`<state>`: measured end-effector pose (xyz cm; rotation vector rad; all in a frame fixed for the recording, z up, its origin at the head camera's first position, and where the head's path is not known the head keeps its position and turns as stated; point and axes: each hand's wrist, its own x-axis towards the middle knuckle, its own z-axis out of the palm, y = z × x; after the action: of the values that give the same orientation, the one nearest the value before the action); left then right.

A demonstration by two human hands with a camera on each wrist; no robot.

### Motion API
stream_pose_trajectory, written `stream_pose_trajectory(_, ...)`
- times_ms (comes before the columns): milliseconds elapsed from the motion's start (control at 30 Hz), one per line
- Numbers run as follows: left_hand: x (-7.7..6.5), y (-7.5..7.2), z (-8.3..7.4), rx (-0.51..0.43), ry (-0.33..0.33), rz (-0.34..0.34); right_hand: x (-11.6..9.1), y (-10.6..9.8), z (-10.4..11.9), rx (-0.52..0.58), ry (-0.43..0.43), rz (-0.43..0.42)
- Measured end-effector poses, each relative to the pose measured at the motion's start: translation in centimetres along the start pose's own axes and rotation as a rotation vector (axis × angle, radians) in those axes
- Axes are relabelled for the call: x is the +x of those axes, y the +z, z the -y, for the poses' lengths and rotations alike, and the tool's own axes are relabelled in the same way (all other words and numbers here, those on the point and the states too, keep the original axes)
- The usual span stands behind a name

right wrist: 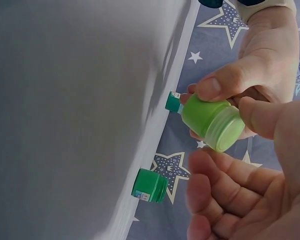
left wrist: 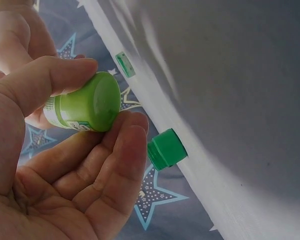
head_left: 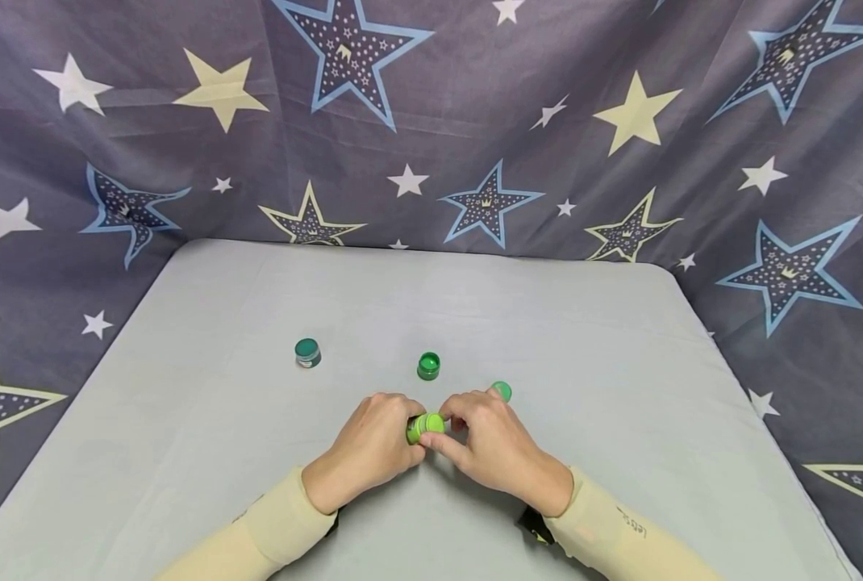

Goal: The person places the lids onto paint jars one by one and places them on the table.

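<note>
A small light green jar (head_left: 426, 428) is between both hands, its lid side toward the right. My left hand (head_left: 379, 436) grips the jar's body, thumb on one side and fingertips on the other. At the pale lid (right wrist: 225, 131), my right hand (head_left: 493, 444) pinches the edge with thumb and index finger. The other right-hand fingers are loosely curled below the lid in the right wrist view. Just beyond the hands stands a green jar (head_left: 428, 367), with a darker round top. Another green jar (head_left: 502, 391) is partly hidden behind the right hand.
A dark teal jar (head_left: 307, 353) stands farther left on the grey-white tabletop (head_left: 584, 339). Dark cloth (head_left: 475, 105) printed with stars hangs behind and along both sides of the table.
</note>
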<state>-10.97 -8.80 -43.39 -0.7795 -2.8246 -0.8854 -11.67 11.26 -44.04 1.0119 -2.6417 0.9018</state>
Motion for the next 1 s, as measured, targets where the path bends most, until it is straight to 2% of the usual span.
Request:
stream_pose_trajectory(433,0.02,-0.04,0.12,-0.005,0.023,-0.019,-0.12,-0.79,0.08,0.058,-0.063,0.03)
stream_pose_trajectory(667,0.03,-0.08,0.1,-0.012,0.016,-0.02,-0.01,-0.55,0.01,0.084,-0.109,0.005)
stream_pose_trajectory(1000,0.0,-0.14,0.01,-0.007,0.007,-0.014,-0.03,-0.42,0.02,0.066,-0.087,0.011)
